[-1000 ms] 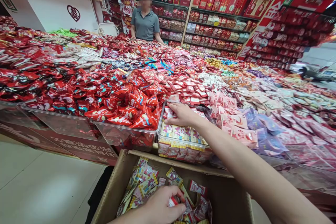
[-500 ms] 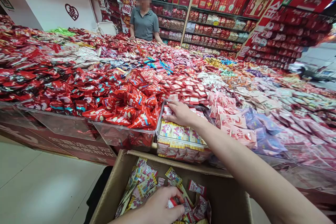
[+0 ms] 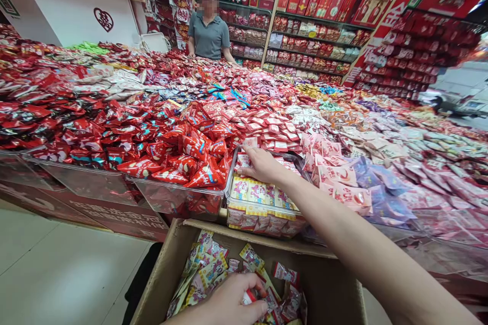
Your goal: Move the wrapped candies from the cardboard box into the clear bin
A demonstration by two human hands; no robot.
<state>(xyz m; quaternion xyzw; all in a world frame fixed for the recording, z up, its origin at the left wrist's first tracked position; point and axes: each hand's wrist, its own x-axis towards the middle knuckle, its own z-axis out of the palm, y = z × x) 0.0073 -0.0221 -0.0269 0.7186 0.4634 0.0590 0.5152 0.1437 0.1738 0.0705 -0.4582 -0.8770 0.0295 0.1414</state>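
In the head view, my right hand (image 3: 263,165) reaches into a clear plastic bin (image 3: 267,208) and lies over the small wrapped candies (image 3: 253,190) lined up inside. Its fingers are stretched out, with the thumb apart, on the candies at the far left of the bin. Below, my left hand (image 3: 236,297) is in a cardboard box (image 3: 316,277) of loose candies (image 3: 213,269) in yellow, white and pink wrappers. Its thumb and fingers curl round a red-and-white wrapped candy (image 3: 249,296), partly hidden by the hand.
Red snack packets (image 3: 198,162) heap up left of the bin, and pink packets (image 3: 339,172) lie to its right. A wide candy display stretches behind. A person (image 3: 209,35) stands across it, before shelves (image 3: 312,35) of boxes and bottles. Tiled floor (image 3: 57,264) shows at lower left.
Both hands stay in nearly the same places, the right on the candies in the bin and the left in the box. The view has shifted very slightly.
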